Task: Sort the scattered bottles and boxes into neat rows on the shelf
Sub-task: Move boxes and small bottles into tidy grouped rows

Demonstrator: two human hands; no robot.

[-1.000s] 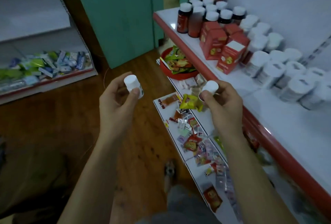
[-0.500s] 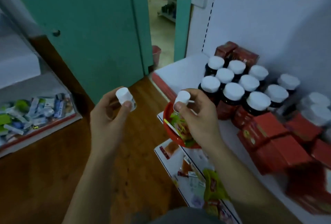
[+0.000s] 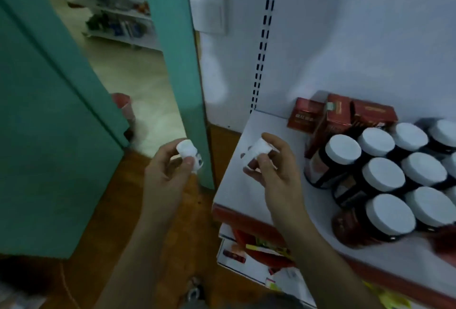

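Note:
My left hand pinches a small white bottle between thumb and fingers, held over the wooden floor left of the shelf. My right hand grips a second small white bottle above the bare left end of the white shelf. To the right on the shelf stand several dark bottles with white caps in rows. Behind them, against the back wall, are red boxes.
The shelf has a red front edge. Below it a lower shelf carries a red bowl and snack packets. A teal door stands open at the left, with a doorway to another room beyond. A white switch box hangs on the wall.
The view has swung up and left toward the shelf's left end. Both hands still hold their white bottles; the right hand has moved over the bare shelf end.

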